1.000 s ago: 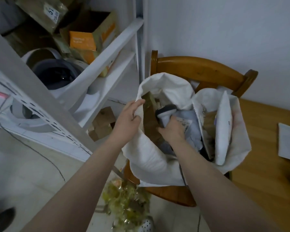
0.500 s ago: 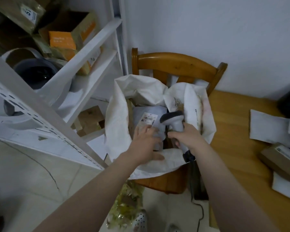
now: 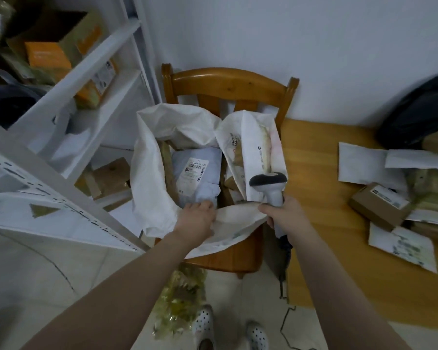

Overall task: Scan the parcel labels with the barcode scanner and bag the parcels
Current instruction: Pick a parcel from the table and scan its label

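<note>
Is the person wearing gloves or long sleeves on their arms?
No. The left hand and right hand are bare: no gloves, rings or watch show. Both forearms are bare too; no sleeve shows anywhere in the picture.

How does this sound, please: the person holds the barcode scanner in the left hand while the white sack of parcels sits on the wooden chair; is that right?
Not quite: the head view shows the barcode scanner gripped in the right hand, not the left. The left hand is at the near rim of the white sack, which does sit on the wooden chair.
</note>
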